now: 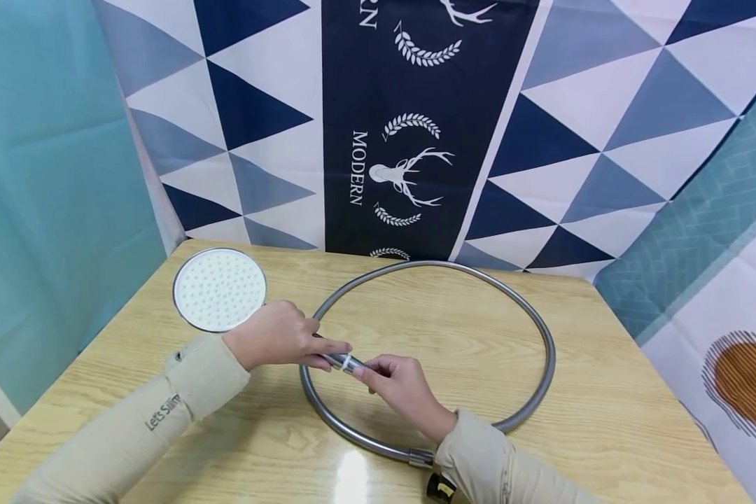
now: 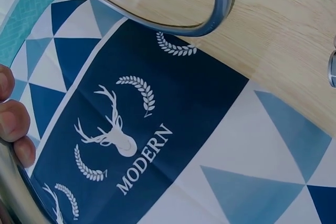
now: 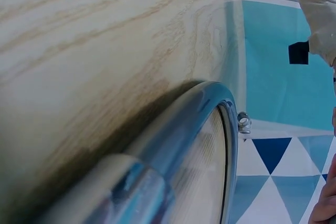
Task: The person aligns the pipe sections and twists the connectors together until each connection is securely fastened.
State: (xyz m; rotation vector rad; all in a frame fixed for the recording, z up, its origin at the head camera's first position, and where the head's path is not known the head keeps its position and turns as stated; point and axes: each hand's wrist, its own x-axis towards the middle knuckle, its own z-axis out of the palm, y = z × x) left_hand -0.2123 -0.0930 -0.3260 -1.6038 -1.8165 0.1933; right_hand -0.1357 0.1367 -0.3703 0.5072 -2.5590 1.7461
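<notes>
A round shower head (image 1: 219, 290) with a white, nozzle-dotted face tilts toward the head camera at the left. My left hand (image 1: 280, 336) grips its chrome handle (image 1: 335, 358), covering much of it, with the index finger stretched along the top. Near the handle's end sits a white ring (image 1: 347, 363). Just beyond that ring, my right hand (image 1: 403, 388) pinches the metal end between thumb and fingers. A grey metal shower hose (image 1: 544, 350) lies in a wide loop beneath and behind both hands. One hose connector (image 1: 421, 458) rests beside my right sleeve, which hides part of the loop.
The wooden table (image 1: 605, 392) reaches back to a patterned curtain (image 1: 264, 140) of triangles and deer heads. A small chrome piece (image 3: 244, 123) shows beyond the hose in the right wrist view. Teal cloth (image 1: 44, 175) hangs on the left.
</notes>
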